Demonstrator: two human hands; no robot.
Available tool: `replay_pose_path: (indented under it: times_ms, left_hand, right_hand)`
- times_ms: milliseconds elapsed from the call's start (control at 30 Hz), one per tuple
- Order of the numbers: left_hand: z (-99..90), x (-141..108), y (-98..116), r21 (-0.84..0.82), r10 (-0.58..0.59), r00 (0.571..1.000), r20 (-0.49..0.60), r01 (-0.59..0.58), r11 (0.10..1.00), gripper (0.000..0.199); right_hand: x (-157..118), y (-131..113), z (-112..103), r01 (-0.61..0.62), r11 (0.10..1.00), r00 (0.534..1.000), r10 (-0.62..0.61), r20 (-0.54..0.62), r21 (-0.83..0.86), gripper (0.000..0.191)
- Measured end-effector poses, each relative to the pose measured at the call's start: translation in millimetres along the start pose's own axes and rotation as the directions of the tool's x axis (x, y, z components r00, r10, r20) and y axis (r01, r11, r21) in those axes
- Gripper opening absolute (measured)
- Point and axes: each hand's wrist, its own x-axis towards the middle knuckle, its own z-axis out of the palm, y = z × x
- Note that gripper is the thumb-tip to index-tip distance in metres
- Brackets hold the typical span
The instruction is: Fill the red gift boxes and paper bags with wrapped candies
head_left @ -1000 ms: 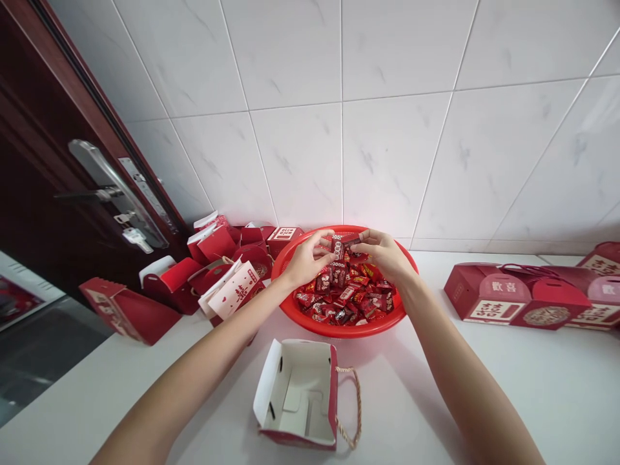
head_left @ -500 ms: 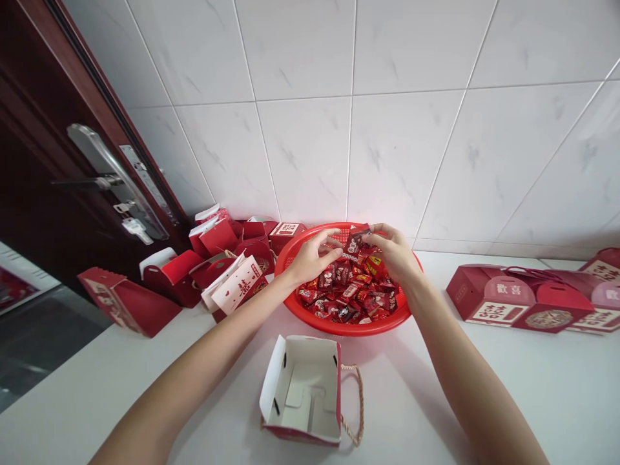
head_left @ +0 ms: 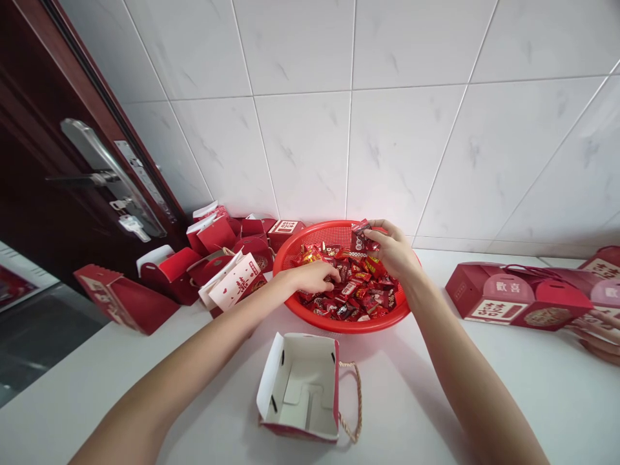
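A red plastic basket (head_left: 346,328) holds many candies (head_left: 356,290) in red wrappers. My left hand (head_left: 317,278) is down among them on the left side, fingers curled and pressed together; whatever they grip is hidden. Over the back right of the basket, my right hand (head_left: 394,248) pinches a red wrapped candy (head_left: 361,237) between thumb and fingers. Nearer me stands an open red gift box (head_left: 310,381) with a white inside and a twisted rope handle (head_left: 359,400) on its right. Its flap is folded out to the left.
Several red gift boxes (head_left: 169,274) crowd the left of the white table (head_left: 203,394), some with open tops. More red boxes (head_left: 518,300) stand at the right, where another person's hand (head_left: 598,336) touches them. A tiled wall (head_left: 300,148) rises behind; a dark door (head_left: 43,148) is at left.
My left hand has dropped from above the basket into the candies. My right hand has lifted the candy slightly. Another person's hand has appeared at the right edge.
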Motion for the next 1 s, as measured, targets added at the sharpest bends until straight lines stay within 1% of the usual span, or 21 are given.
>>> replay_pose_path:
  times_ms: [67, 133, 267, 333, 433, 500, 567, 667, 733, 833, 900, 1000]
  left_hand:
    - [-0.1, 3, -1, 0.028, 0.004, 1.0, 0.014, -0.004, 1.0, 0.034]
    - [-3.1, 5, -1, 0.034, -0.005, 1.0, 0.029, 0.004, 0.999, 0.036]
    - [-19.3, 15, 3, -0.013, -0.048, 0.996, 0.081, 0.049, 0.999, 0.034]
    - [-29.0, 25, 8, -0.037, -0.055, 0.998, 0.042, 0.056, 0.998, 0.032]
    - [-36.7, 44, 20, -0.009, -0.014, 0.995, -0.096, 0.013, 1.0, 0.029]
    - [-34.6, 57, 27, 0.015, 0.025, 0.993, -0.117, -0.023, 1.0, 0.028]
    - [-27.9, 67, 30, 0.024, 0.052, 0.993, -0.11, -0.05, 0.998, 0.028]
    - [-16.7, 74, 28, 0.038, 0.057, 0.994, -0.089, -0.054, 0.998, 0.025]
    - [-13.0, 74, 23, 0.058, 0.022, 0.997, -0.07, -0.018, 0.998, 0.021]
    - [-14.6, 71, 16, 0.097, -0.076, 0.995, -0.061, 0.082, 0.992, 0.017]
    - [-17.4, 70, 14, 0.12, -0.143, 0.988, -0.062, 0.15, 0.981, 0.017]
    - [-19.0, 70, 15, 0.148, -0.215, 0.974, -0.069, 0.223, 0.964, 0.015]
  right_hand:
    - [0, -1, 1, 0.004, 1.0, 1.0, -0.004, -0.024, -0.003, 0.032]
    - [0, -3, 3, 0.009, 1.0, 0.997, -0.01, -0.077, -0.011, 0.03]
    - [-2, -8, 8, 0.022, 1.0, 0.982, -0.024, -0.189, -0.012, 0.026]
    - [-2, -10, 10, 0.031, 0.999, 0.973, -0.029, -0.228, 0.005, 0.022]
    - [-2, -10, 10, 0.063, 0.998, 0.958, -0.052, -0.283, 0.029, 0.019]
    - [-1, -9, 8, 0.093, 0.995, 0.946, -0.075, -0.314, 0.044, 0.018]
    - [2, -7, 6, 0.125, 0.99, 0.932, -0.096, -0.349, 0.059, 0.018]
    - [5, -4, 2, 0.179, 0.981, 0.902, -0.132, -0.412, 0.077, 0.018]
    - [7, -3, 0, 0.216, 0.973, 0.878, -0.156, -0.452, 0.083, 0.018]
    - [8, -5, 0, 0.243, 0.966, 0.847, -0.169, -0.503, 0.086, 0.02]
    - [8, -6, 0, 0.24, 0.967, 0.835, -0.158, -0.527, 0.091, 0.021]
    - [8, -6, 1, 0.247, 0.964, 0.828, -0.159, -0.537, 0.094, 0.024]
